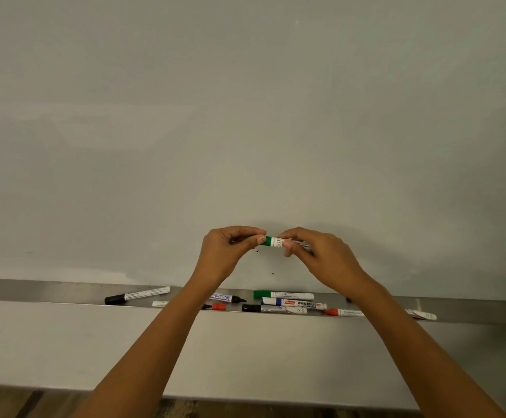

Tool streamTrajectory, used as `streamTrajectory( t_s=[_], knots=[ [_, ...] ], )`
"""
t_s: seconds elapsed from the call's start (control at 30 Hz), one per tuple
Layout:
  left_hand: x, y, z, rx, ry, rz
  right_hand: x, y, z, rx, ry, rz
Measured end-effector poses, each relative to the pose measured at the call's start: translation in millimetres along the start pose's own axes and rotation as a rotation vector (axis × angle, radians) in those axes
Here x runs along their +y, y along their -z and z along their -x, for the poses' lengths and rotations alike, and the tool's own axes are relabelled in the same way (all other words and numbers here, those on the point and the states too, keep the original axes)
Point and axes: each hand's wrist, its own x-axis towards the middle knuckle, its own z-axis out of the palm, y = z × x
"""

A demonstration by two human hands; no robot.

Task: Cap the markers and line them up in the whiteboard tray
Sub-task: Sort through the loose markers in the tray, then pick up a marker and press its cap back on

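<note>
While above the steel tray (34,292), before blank whiteboard (245,116): left hand (227,251) and right hand (321,254), both pinching one green marker (268,241).

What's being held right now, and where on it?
A green marker: the left hand pinches its green cap end, the right hand grips the white barrel.

Tray (34,292) centre crowded w/ scattered markers (294,303) — bare stretches at far L & R ends, whiteboard (245,116) close behind

Hands (271,245) grip green marker (268,240) — tray (49,292) below.
</note>
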Motion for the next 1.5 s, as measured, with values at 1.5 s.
streamTrajectory(
  t_s=[1.5],
  knots=[
    [-131,34,24,0.08,0.182,-0.573,173,-18,78,-0.272,-0.148,0.705]
  ],
)
